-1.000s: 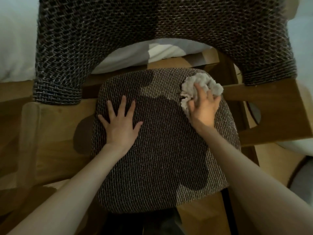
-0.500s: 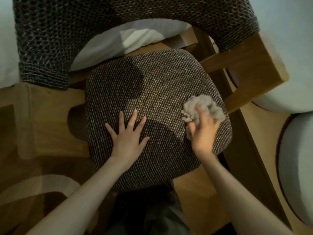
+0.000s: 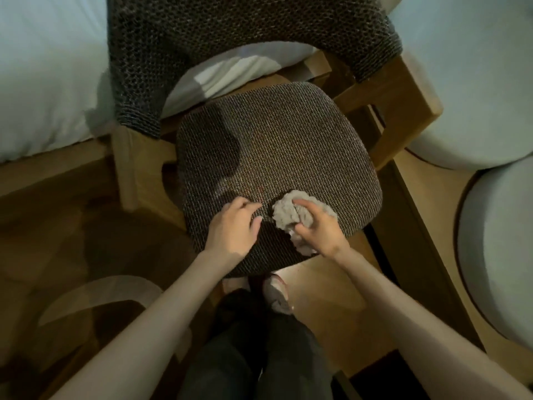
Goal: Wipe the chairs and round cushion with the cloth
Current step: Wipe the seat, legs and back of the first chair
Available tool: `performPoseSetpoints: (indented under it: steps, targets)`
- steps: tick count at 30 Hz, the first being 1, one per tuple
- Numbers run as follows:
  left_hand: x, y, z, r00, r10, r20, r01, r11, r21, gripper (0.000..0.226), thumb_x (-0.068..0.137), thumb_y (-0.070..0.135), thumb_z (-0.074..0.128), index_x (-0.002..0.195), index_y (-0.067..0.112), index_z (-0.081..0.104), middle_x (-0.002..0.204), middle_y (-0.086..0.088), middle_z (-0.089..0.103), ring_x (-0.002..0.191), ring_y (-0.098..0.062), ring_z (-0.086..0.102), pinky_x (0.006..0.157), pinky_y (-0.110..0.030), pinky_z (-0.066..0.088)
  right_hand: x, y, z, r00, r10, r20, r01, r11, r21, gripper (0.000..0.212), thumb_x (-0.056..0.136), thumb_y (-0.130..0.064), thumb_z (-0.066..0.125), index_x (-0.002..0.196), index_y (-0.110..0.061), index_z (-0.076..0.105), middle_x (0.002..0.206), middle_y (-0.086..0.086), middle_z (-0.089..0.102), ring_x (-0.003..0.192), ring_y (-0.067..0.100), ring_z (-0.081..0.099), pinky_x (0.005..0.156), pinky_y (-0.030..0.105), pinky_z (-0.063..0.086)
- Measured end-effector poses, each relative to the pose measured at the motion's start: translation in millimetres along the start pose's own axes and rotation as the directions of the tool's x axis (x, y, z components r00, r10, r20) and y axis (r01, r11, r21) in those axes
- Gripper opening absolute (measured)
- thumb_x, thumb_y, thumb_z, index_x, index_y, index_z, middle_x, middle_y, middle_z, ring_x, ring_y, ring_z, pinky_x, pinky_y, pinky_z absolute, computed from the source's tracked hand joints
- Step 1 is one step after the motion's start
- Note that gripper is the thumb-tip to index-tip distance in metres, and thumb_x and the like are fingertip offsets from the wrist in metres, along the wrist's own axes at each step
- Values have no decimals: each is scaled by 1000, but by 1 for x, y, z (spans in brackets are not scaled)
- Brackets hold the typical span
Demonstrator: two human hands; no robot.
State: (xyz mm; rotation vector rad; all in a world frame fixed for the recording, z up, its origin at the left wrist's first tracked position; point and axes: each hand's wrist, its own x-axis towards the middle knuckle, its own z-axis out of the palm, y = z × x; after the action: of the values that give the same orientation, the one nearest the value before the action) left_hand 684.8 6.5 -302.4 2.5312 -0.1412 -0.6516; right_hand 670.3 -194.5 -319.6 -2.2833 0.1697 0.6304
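A wooden chair (image 3: 403,93) with a dark woven backrest (image 3: 230,33) stands below me, bearing a rounded brown woven seat cushion (image 3: 288,145). My right hand (image 3: 317,229) grips a crumpled pale grey cloth (image 3: 284,213) and presses it on the cushion's front part. My left hand (image 3: 235,226) rests on the cushion just left of the cloth, its fingers loosely curled and holding nothing. The two hands lie close together near the front edge.
White bedding (image 3: 43,76) lies to the left behind the chair. Two pale round upholstered seats (image 3: 467,96) (image 3: 501,243) stand at the right. The floor (image 3: 57,226) is wood. My dark trouser legs (image 3: 259,356) and a foot show under the seat's front.
My right hand has dragged the cloth from the cushion's far right back to the front middle. My left hand slid nearer and its spread fingers curled in. The view tilted down.
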Motion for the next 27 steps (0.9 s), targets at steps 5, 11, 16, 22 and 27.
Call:
performPoseSetpoints:
  steps: [5,11,16,22,27]
  targets:
    - [-33,22,-47,994,12,-106,-21,996,-89,43,99,30,47,141,20,46,140,-3,45,126,-22,44,103,-38,41,-31,-54,-35,995,-71,-76,79,990,114,55,85,-18,67,127,-22,30,91,-13,56,76,6,63,65,24,55]
    - [-96,32,-104,969,-25,-245,-13,988,-154,43,99,31,47,141,23,44,136,1,49,126,-15,46,100,-26,37,-82,-120,-60,977,-194,-83,205,967,152,49,86,-21,68,118,-27,31,96,-6,61,78,6,65,61,24,55]
    - [-143,17,-154,965,-112,-238,42,959,-279,44,98,34,46,142,31,40,141,5,45,127,-12,44,103,-31,39,-104,-180,-66,971,-220,-94,236,943,234,47,87,-21,68,121,-24,37,109,-3,61,93,8,66,73,25,57]
    - [-152,-32,-215,952,-60,-299,-18,968,-252,43,97,29,50,140,26,45,135,4,51,117,-9,52,91,-20,39,-91,-253,-49,968,-216,-124,243,932,269,48,87,-23,68,124,-27,38,110,-11,59,97,-1,62,78,18,54]
    - [-117,-88,-271,979,84,-186,-103,990,-94,44,98,34,47,142,32,41,138,9,47,121,-8,50,93,-26,43,-62,-314,-24,977,-135,-163,174,953,250,57,88,-27,66,135,-24,34,120,-1,56,102,12,61,83,30,54]
